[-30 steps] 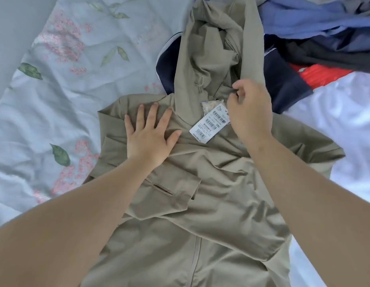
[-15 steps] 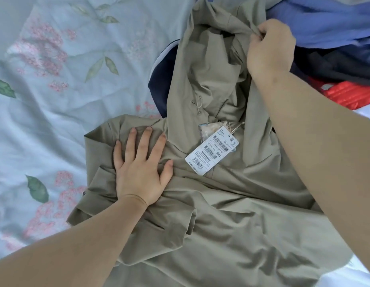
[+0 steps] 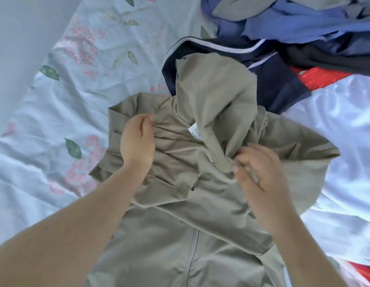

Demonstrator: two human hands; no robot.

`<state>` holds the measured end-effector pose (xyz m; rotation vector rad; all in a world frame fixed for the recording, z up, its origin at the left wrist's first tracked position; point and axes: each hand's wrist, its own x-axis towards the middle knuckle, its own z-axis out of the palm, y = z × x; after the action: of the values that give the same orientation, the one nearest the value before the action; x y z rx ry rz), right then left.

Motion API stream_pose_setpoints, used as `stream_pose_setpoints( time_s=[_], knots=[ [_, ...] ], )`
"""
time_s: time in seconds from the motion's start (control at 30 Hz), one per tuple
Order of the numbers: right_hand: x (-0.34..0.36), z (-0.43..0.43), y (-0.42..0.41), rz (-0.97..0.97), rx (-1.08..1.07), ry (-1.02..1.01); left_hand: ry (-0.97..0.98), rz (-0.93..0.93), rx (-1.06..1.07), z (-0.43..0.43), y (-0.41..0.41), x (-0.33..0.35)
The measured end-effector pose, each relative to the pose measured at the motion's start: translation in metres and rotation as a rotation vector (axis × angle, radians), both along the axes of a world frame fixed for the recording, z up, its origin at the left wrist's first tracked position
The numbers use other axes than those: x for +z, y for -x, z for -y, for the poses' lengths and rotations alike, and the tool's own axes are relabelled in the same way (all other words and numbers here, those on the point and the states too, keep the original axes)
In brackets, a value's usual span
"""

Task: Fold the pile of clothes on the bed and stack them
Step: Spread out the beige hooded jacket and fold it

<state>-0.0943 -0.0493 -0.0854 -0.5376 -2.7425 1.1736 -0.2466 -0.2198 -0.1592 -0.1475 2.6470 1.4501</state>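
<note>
The olive hooded jacket (image 3: 200,195) lies spread on the bed, its hood (image 3: 217,96) overlapping the navy garment (image 3: 273,79) at the edge of the unfolded pile (image 3: 293,30). The left hand (image 3: 137,141) pinches the shoulder fabric, and the blurred right hand (image 3: 260,177) curls around the hood's lower fold. Bare floral sheet (image 3: 76,100) lies open to the left.

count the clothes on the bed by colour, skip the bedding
khaki hooded jacket: 1
navy garment: 1
blue garment: 1
grey garment: 1
black garment: 1
red garment: 1
total: 6 showing; the tangled pile may hide more
</note>
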Motion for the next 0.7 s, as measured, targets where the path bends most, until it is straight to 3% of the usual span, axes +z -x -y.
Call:
stream_pose_setpoints(
  time_s=[0.07, 0.17, 0.23, 0.3, 0.4, 0.53, 0.6, 0.7],
  knots=[
    [-0.006, 0.013, -0.026, 0.132, -0.02, -0.076, -0.218, 0.21, 0.14, -0.009, -0.01, 0.02],
    [-0.014, 0.029, -0.045, 0.29, -0.114, -0.044, -0.327, 0.574, -0.016, -0.033, -0.018, 0.039],
    [-0.016, 0.035, -0.044, 0.336, -0.211, 0.1, -0.217, 0.568, -0.118, -0.048, -0.021, 0.041],
    [-0.016, 0.04, -0.034, 0.35, -0.316, 0.208, -0.206, 0.527, -0.064, -0.056, -0.024, 0.043],
    [-0.021, 0.042, -0.014, 0.376, -0.31, 0.23, -0.548, 0.65, -0.042, -0.048, -0.032, 0.056],
    [-0.009, 0.037, -0.016, 0.235, -0.265, 0.224, -0.978, 0.793, -0.249, 0.011, -0.062, 0.078],
    [-0.001, 0.039, -0.044, 0.181, -0.261, 0.229, -0.875, 0.908, -0.292, 0.049, -0.084, 0.076],
    [-0.006, 0.052, -0.091, 0.292, -0.388, 0.27, -0.263, 1.009, -0.292, 0.079, -0.119, 0.059]
  ],
)
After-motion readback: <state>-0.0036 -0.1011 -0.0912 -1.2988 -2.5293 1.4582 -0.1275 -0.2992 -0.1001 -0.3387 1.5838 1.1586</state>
